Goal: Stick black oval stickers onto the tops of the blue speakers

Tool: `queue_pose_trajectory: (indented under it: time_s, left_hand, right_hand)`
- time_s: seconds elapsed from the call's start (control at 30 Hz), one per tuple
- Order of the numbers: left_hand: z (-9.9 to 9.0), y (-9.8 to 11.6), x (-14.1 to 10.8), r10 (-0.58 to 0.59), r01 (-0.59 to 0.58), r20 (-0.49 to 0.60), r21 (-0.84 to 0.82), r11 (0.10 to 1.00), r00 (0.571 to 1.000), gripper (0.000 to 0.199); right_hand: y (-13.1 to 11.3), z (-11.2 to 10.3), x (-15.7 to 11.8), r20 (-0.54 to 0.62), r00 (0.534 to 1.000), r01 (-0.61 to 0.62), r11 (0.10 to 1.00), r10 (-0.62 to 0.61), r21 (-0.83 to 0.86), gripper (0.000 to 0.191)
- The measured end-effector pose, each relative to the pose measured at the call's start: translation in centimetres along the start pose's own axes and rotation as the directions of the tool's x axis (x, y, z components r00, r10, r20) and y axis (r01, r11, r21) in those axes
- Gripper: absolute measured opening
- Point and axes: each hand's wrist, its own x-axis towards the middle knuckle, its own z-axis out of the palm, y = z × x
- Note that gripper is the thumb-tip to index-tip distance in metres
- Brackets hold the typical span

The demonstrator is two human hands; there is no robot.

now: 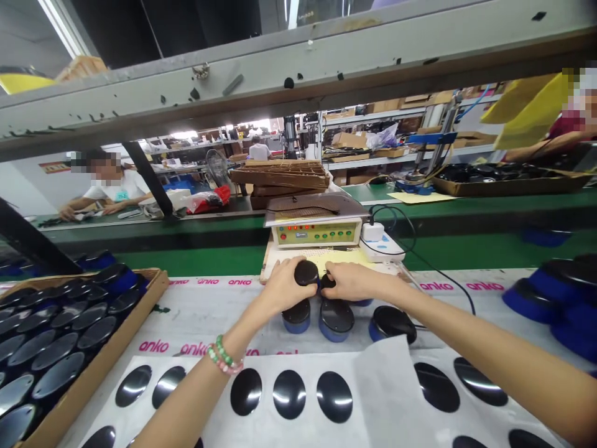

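Fingers of my left hand curl round a round black-topped part, just in front of the control box. Beside it, my right hand grips another dark round part, mostly hidden by the fingers. The two parts are close together; whether they touch I cannot tell. Just below the hands stand several blue cups with shiny black tops, among them one in the middle, one at the left and one at the right.
A control box with lights and buttons stands ahead, a white plug adapter beside it. White sheets hold black discs in front. A cardboard tray of similar parts is left; more stacked parts are right. A shelf beam crosses overhead.
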Motion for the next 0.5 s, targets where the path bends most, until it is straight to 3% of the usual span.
queue_pose_trajectory:
  time_s: [0.13,0.23,0.37,0.5]
  left_hand:
    - [-2.2,1.0,-1.1,0.006,-0.023,-0.160,-0.104,0.994,0.987,0.065]
    - [-3.2,2.4,-1.9,0.001,-0.032,-0.176,-0.173,0.984,0.984,0.075]
    - [-3.6,4.6,-2.8,0.084,-0.129,-0.205,-0.217,0.968,0.975,0.050]
    - [-3.5,5.8,-3.1,0.163,-0.206,-0.262,-0.144,0.968,0.951,0.047]
  right_hand:
    - [-0.7,-2.2,-1.5,-0.199,0.980,0.027,0.991,0.000,0.132,0.025]
    - [-2.4,-4.1,-3.3,-0.318,0.948,0.114,0.962,-0.030,0.249,0.033]
    - [-4.3,-4.5,-4.9,-0.371,0.928,0.200,0.889,-0.037,0.412,0.022]
    - [-4.7,-3.2,-4.8,-0.443,0.896,0.196,0.865,0.033,0.462,0.033]
